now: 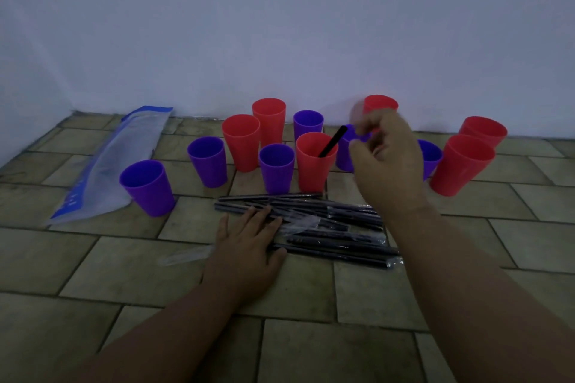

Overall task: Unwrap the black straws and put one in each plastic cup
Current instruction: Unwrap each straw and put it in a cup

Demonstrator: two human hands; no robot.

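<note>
Closest to the camera, the left hand (249,246) lies flat on the floor (124,270), its straight fingers resting on the left end of the pile of wrapped straws (336,242) and gripping nothing. Just left of it lies an empty clear wrapper (186,255). Beyond the pile, a loose cluster of red and purple cups runs along the floor's far edge by the wall (280,25), and only one, the red cup (314,171) in the middle, has a black straw (331,141) leaning in it. The right hand (385,158) hangs in the air just beside the top of that straw, fingers loosely curled; it is blurred, so I cannot tell whether it pinches the tip or is clear of it. A flat plastic bag (109,165) lies toward the floor's far left corner. By my reading the first straw is being seated, with eleven cups unfilled. Next, a wrapped straw has to be picked from the pile and its thin film stripped with both hands. The purple cup (277,166) just left of the red one looks easiest to reach.
</note>
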